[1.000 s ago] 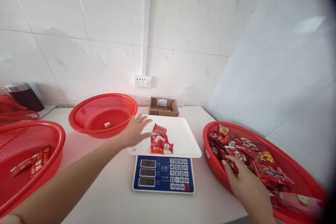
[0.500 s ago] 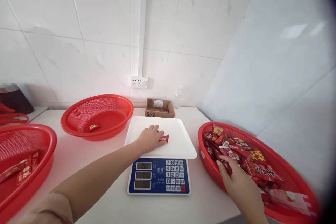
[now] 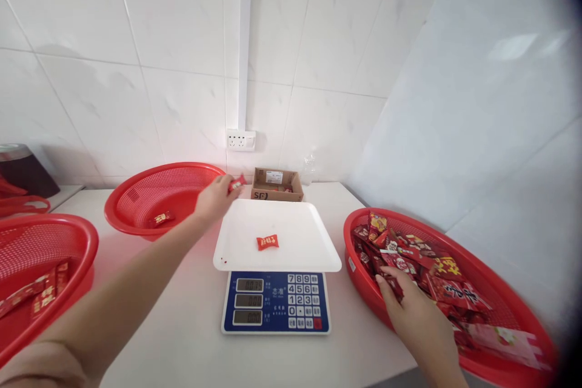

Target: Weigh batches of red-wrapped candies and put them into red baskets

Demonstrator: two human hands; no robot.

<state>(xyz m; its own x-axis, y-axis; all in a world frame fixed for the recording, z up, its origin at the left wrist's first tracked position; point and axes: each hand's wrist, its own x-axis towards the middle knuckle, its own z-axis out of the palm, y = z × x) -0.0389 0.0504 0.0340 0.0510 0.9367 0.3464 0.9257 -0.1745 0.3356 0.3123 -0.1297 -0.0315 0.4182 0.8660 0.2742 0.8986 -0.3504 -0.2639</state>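
My left hand (image 3: 215, 197) is raised beside the right rim of the back red basket (image 3: 119, 218), its fingers closed on a small red-wrapped candy (image 3: 237, 183). On the white pan (image 3: 245, 218) of a digital scale (image 3: 276, 303) lies another red-wrapped candy (image 3: 268, 242) with pale lettering. At the right, my right hand (image 3: 411, 309) rests over the near rim of a red basket (image 3: 513, 291) heaped with wrapped sweets. Its thumb and fingers close around a dark red wrapped sweet (image 3: 394, 287), partly hidden by the hand.
One wrapped candy (image 3: 161, 218) lies inside the back basket. Several long red packets (image 3: 43, 294) lie in the front-left basket (image 3: 86, 242). Behind the scale stands a low cardboard box (image 3: 277, 194) against the tiled wall. A dark container (image 3: 27, 170) stands far left.
My left hand has lifted off the scale pan and moved left and back, taking a candy along. One candy shows on the pan now. My right hand has hardly moved.
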